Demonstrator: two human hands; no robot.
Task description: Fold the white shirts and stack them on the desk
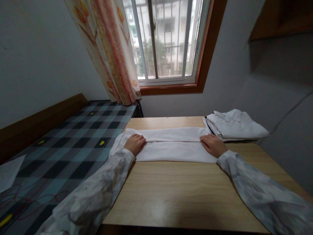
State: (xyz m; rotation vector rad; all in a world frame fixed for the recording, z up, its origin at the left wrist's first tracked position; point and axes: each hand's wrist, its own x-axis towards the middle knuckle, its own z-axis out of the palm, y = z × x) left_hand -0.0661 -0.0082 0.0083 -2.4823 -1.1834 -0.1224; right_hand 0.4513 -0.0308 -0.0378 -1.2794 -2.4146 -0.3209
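A long white cloth (171, 150), perhaps a garment, is folded into a strip across the wooden table (176, 192). A fold edge runs lengthwise along its middle. My left hand (135, 143) is closed on the cloth near its left end, fingers curled at the fold. Toward the other end, my right hand (213, 146) is likewise closed on the cloth, its fingertips at the fold edge. Both thumbs are mostly hidden. The cloth's left end is rumpled and reaches the table's left edge.
A pile of folded white cloths (238, 125) lies at the table's back right. Left of the table is a bed with a checked cover (80, 143), bearing a sheet of paper (11, 173) and thin red cords. Behind are a curtain (110, 49) and window.
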